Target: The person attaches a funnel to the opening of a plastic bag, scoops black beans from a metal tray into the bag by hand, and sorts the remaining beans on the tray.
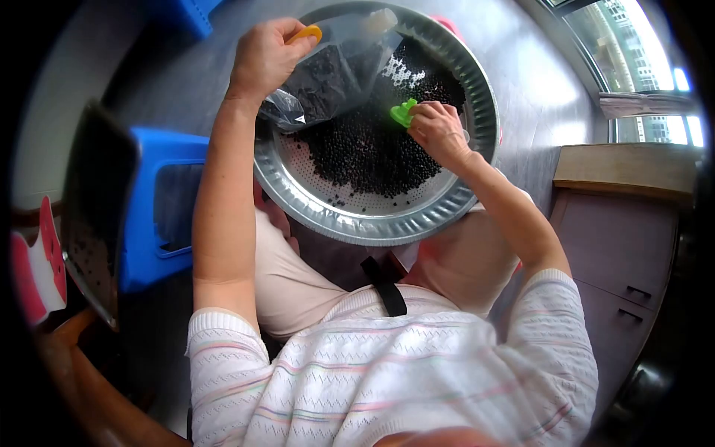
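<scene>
A large round metal tray [357, 227] with a perforated bottom rests over my lap, strewn with small black bean-like grains [372, 153]. My left hand [264, 59] is closed at the tray's upper left, pinching an orange plastic piece [305, 34] beside a clear plastic bag [328, 78]. Dark contents show inside the bag, which lies tilted over the tray; a whitish translucent end [380, 21] sticks up at its top. Over the right part of the grains, my right hand [439, 132] grips a bright green plastic piece [404, 112]. The exact kind of both plastic pieces is unclear.
A blue plastic stool [160, 205] stands on the left, near a dark flat panel [97, 216] and a red-and-white object [41, 261]. On the right are a low cabinet [618, 246] and a window [640, 52]. Grey floor [529, 82] surrounds the tray.
</scene>
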{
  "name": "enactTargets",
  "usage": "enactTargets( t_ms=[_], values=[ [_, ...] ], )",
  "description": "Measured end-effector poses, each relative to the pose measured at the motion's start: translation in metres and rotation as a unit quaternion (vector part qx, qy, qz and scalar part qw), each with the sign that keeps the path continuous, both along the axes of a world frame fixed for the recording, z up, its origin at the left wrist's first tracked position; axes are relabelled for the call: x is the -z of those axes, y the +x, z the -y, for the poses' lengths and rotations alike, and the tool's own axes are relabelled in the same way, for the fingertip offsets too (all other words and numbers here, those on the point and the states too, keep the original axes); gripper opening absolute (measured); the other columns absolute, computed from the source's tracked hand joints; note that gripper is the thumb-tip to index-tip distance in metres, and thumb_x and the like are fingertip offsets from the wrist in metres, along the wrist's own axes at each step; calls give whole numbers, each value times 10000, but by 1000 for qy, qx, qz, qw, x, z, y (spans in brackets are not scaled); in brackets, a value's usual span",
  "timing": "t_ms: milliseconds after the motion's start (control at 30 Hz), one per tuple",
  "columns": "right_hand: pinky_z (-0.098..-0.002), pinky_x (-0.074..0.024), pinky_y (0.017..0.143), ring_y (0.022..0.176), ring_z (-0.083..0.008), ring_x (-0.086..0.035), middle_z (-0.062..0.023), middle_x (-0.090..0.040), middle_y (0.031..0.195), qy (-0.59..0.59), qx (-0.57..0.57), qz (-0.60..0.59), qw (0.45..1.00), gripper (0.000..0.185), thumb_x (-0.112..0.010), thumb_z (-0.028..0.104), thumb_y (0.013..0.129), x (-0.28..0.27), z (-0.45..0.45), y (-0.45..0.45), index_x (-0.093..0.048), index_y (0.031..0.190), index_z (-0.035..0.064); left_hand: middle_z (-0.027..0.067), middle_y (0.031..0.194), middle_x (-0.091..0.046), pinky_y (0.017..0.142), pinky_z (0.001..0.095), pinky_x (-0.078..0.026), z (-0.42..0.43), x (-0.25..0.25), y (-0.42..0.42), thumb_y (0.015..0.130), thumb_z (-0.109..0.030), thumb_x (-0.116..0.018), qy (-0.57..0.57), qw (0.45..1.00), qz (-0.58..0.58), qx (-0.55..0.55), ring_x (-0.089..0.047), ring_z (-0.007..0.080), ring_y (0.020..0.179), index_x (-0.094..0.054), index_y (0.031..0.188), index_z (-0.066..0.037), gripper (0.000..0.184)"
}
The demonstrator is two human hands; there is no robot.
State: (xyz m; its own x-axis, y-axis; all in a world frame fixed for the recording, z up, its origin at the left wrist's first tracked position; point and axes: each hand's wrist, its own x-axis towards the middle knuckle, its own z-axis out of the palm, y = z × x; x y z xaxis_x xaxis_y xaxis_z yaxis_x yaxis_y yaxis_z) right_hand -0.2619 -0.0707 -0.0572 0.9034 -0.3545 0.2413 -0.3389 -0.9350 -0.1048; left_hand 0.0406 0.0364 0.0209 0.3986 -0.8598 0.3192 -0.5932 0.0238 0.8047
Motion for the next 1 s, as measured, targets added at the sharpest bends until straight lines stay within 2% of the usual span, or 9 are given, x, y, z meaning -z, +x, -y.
enactTargets(
  t_ms=[233, 333, 500, 667, 767, 867, 900, 933, 1000],
  values=[
    [-371, -407, 861, 1045, -217, -525, -5, -584, 1036, -29, -13, -38, 999, 138, -702, 144, 712, -6, -16, -1, -637, 832, 129, -41, 710, -597, 604, 190, -411, -3, -4, -3, 836, -152, -675, 23, 1000, -15, 10, -493, 29, 648, -664, 864, 4, 159],
    [-373, -449, 783, 946, -227, -566, -17, -608, 949, 130, 65, 67, 987, 186, -729, 171, 698, -9, 2, 6, -641, 856, 128, -32, 706, -602, 604, 191, -411, -6, -5, -3, 824, -148, -683, 26, 1000, -9, 15, -503, 28, 651, -666, 887, 5, 166],
    [-322, -491, 866, 979, -167, -617, -90, -662, 1030, 392, 102, 252, 879, 394, -742, 235, 771, -53, 48, 59, -624, 1098, 50, 137, 705, -628, 607, 327, -470, -18, -9, 0, 776, -221, -658, 9, 993, 115, 2, -601, 233, 604, -681, 864, -50, 194],
    [-291, -481, 872, 933, -145, -626, -71, -668, 1015, 425, 41, 201, 882, 393, -721, 267, 806, -74, 52, 110, -628, 1127, 59, 153, 756, -615, 643, 403, -473, -14, -9, 2, 794, -250, -603, 0, 979, 202, -28, -606, 331, 701, -669, 801, -57, 205],
    [-287, -478, 859, 902, -126, -621, -54, -675, 984, 436, 52, 177, 881, 348, -705, 288, 819, -86, 50, 117, -659, 1085, 68, 84, 731, -624, 567, 303, -437, -12, -12, 4, 790, -154, -668, -51, 974, 221, -28, -592, 168, 619, -669, 846, -16, 149],
    [-278, -497, 811, 854, -128, -625, -61, -679, 941, 319, 82, 140, 934, 330, -665, 333, 844, -118, 40, 118, -671, 1061, 84, 58, 717, -641, 587, 277, -449, -20, -34, 2, 831, -180, -658, -65, 982, 172, -33, -588, 133, 629, -673, 874, -22, 164],
    [-272, -468, 658, 687, -114, -565, -18, -614, 750, 486, -8, 250, 837, 192, -672, 215, 852, -105, 55, 128, -612, 813, 37, 50, 726, -647, 602, 269, -453, -24, -43, 3, 842, -187, -655, -79, 987, 137, -26, -590, 125, 643, -674, 884, -23, 171],
    [-259, -466, 658, 721, -105, -575, -23, -632, 774, 487, -5, 257, 834, 179, -692, 190, 836, -109, 58, 132, -630, 824, 23, 164, 702, -594, 607, 388, -450, -28, -57, 3, 742, -150, -635, -59, 983, 170, -44, -590, 308, 672, -648, 765, -11, 141],
    [-242, -462, 651, 747, -91, -581, -25, -649, 788, 481, -11, 264, 836, 167, -707, 166, 824, -121, 55, 134, -647, 826, 10, 179, 672, -576, 579, 381, -441, -35, -66, -6, 743, -124, -605, -62, 986, 148, -45, -583, 313, 634, -632, 732, 11, 138]
  ],
)
